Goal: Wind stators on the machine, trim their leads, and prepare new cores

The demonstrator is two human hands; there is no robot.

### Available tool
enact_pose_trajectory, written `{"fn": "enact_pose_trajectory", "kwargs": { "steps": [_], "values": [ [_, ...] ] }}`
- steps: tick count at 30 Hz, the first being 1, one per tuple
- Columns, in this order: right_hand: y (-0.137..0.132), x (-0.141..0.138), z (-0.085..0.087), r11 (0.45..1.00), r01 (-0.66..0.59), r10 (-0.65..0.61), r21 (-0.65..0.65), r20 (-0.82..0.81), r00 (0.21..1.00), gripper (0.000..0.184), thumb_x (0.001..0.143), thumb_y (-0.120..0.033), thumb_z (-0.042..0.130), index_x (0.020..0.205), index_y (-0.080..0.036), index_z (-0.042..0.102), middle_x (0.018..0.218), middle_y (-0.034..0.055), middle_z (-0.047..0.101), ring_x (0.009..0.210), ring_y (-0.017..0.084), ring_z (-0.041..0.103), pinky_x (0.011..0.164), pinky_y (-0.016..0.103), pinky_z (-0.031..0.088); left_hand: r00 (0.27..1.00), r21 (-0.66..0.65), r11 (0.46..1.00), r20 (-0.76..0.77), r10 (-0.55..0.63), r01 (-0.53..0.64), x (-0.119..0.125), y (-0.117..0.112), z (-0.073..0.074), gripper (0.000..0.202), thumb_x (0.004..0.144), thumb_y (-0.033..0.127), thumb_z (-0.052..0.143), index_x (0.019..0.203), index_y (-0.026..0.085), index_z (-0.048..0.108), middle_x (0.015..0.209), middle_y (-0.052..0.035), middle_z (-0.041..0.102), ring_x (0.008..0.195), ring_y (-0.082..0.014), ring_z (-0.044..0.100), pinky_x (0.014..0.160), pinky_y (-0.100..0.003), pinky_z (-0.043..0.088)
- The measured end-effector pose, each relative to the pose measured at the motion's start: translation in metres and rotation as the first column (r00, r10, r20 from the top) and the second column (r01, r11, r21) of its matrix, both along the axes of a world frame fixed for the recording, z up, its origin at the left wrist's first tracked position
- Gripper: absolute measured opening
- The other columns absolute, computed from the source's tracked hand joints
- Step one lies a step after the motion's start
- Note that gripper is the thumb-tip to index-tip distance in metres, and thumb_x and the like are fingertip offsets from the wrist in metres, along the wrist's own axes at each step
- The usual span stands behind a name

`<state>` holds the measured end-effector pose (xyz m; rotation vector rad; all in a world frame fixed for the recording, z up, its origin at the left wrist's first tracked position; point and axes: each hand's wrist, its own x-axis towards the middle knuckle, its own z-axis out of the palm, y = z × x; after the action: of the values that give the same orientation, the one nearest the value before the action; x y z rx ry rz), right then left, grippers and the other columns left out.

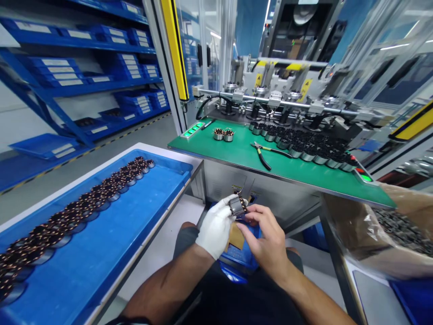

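Observation:
My left hand, in a white glove, is closed around a small wound stator coil, a metal ring with copper wire, held above my lap. My bare right hand pinches at the coil's right side with thumb and forefinger. Under both hands sits a blue container with a brown piece of card in it.
A blue tray at my left carries a long row of coils. The green bench ahead bears two coils, pliers and several stator rings before a machine. A plastic-lined box of parts stands right.

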<state>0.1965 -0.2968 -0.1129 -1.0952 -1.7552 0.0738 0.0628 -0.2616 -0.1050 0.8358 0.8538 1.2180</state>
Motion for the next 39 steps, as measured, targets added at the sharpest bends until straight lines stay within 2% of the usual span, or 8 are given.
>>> {"fn": "enact_pose_trajectory", "kwargs": {
  "steps": [4,7,13,16,19,27,32,39],
  "values": [
    [0.001,-0.002,-0.007,0.995,0.075,-0.081,0.058,0.098,0.992,0.013,0.088,-0.010,0.060,0.096,-0.018,0.066,0.100,0.0107,0.061,0.079,0.016,0.064,0.068,0.029,0.057,0.996,-0.022,0.997,0.054,0.071,-0.069,0.006,-0.002,-0.001,0.034,0.076,0.025,0.061,0.108,0.016,0.065,0.105,-0.0089,0.075,0.100,-0.0225,0.070,0.101,-0.038,0.050],
    [0.000,-0.001,-0.009,0.995,0.053,-0.065,0.087,0.144,0.987,0.013,0.088,-0.008,0.059,0.091,-0.017,0.068,0.089,0.0083,0.059,0.071,0.015,0.060,0.062,0.028,0.054,0.992,-0.007,0.993,0.044,0.115,-0.115,0.008,-0.002,-0.001,0.034,0.076,0.025,0.064,0.109,0.015,0.065,0.108,-0.0093,0.074,0.101,-0.0218,0.070,0.099,-0.036,0.051],
    [0.001,-0.001,-0.013,0.988,-0.011,-0.001,0.154,0.076,0.997,0.016,0.086,-0.005,0.061,0.099,-0.016,0.060,0.092,0.0089,0.067,0.086,0.017,0.067,0.073,0.027,0.057,0.978,0.016,0.979,0.060,0.202,-0.203,0.011,0.002,-0.002,0.034,0.072,0.022,0.067,0.105,0.014,0.067,0.106,-0.0088,0.075,0.098,-0.0198,0.069,0.091,-0.030,0.054],
    [0.007,-0.002,-0.020,0.977,0.032,-0.046,0.211,0.066,0.997,0.019,0.085,-0.012,0.068,0.103,-0.015,0.062,0.087,0.0081,0.066,0.075,0.016,0.065,0.063,0.026,0.055,0.978,0.003,0.980,0.059,0.199,-0.199,0.012,0.002,-0.002,0.035,0.071,0.025,0.068,0.104,0.014,0.068,0.100,-0.0090,0.075,0.091,-0.0207,0.071,0.084,-0.031,0.055],
    [0.011,-0.005,-0.025,0.966,0.051,-0.071,0.252,0.071,0.995,0.012,0.085,-0.010,0.067,0.094,-0.017,0.065,0.077,0.0045,0.063,0.065,0.014,0.060,0.057,0.024,0.051,0.981,-0.010,0.983,0.065,0.184,-0.184,0.015,0.003,-0.004,0.036,0.068,0.026,0.071,0.101,0.015,0.069,0.094,-0.0076,0.076,0.086,-0.0200,0.071,0.083,-0.030,0.055],
    [0.003,-0.015,-0.024,0.982,0.069,-0.062,0.174,-0.042,0.997,0.013,0.086,-0.010,0.065,0.095,-0.017,0.060,0.080,0.0043,0.063,0.069,0.013,0.060,0.061,0.025,0.052,0.979,0.019,0.979,0.025,0.203,-0.203,0.014,0.006,-0.004,0.033,0.067,0.023,0.073,0.098,0.015,0.068,0.101,-0.0082,0.074,0.090,-0.0196,0.069,0.083,-0.031,0.054],
    [0.007,-0.012,-0.026,0.978,0.105,-0.091,0.181,-0.083,0.992,0.015,0.083,-0.006,0.067,0.090,-0.018,0.062,0.079,0.0036,0.061,0.070,0.013,0.058,0.061,0.025,0.050,0.979,0.033,0.979,-0.034,0.202,-0.201,0.014,0.003,-0.003,0.027,0.065,0.019,0.075,0.090,0.014,0.067,0.088,-0.0037,0.073,0.085,-0.0168,0.068,0.081,-0.028,0.052],
    [0.007,-0.015,-0.032,0.973,0.135,-0.111,0.186,-0.131,0.985,0.019,0.082,-0.009,0.069,0.094,-0.019,0.060,0.087,0.0051,0.061,0.079,0.016,0.061,0.067,0.030,0.053,0.982,-0.012,0.983,-0.031,0.184,-0.185,0.015,0.004,-0.006,0.025,0.063,0.018,0.074,0.085,0.014,0.063,0.079,-0.0014,0.070,0.073,-0.0150,0.066,0.068,-0.026,0.052]
  ]
}}
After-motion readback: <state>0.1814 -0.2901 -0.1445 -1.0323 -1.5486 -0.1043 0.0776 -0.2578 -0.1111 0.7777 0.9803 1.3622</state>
